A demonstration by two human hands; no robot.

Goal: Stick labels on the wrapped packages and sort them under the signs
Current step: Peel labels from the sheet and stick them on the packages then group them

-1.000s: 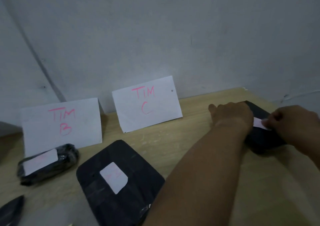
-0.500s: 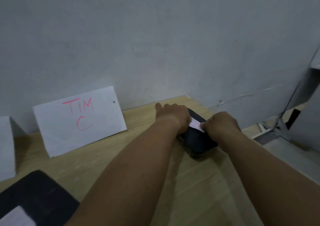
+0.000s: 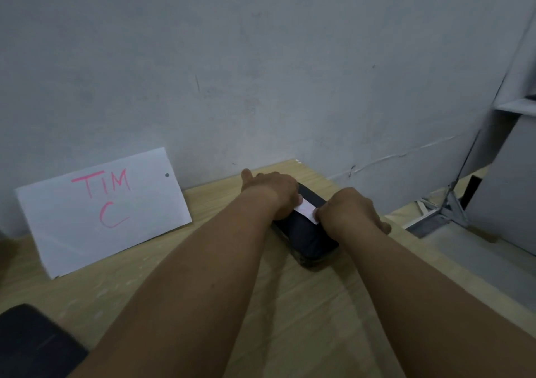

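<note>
- My left hand (image 3: 272, 194) lay on the far end of the black wrapped package (image 3: 310, 238), back of the hand up, thumb sticking out to the left.
- Left fingers were hidden under the hand, so I can't tell whether they were flat or curled. The hand touched the far edge of the white label (image 3: 306, 210).
- My right hand (image 3: 351, 212) was at the package's right side with its fingers curled, fingertips pinching the near edge of the label.
- The label lay on top of the package, between the two hands, and only a small strip of it showed.
- The package lay flat on the desk (image 3: 290, 305) near its far right corner, close to the wall (image 3: 261, 72). The wrap was opaque and the contents weren't visible.
- The "TIM C" sign (image 3: 101, 212) leaned against the wall to the left of the package, well apart from it.
- A second black package (image 3: 32, 345) sat at the near left edge of the view, cut off, in front of the sign.
- A metal stand (image 3: 452, 203) and a grey cabinet (image 3: 504, 189) stood on the floor to the right of the desk.
</note>
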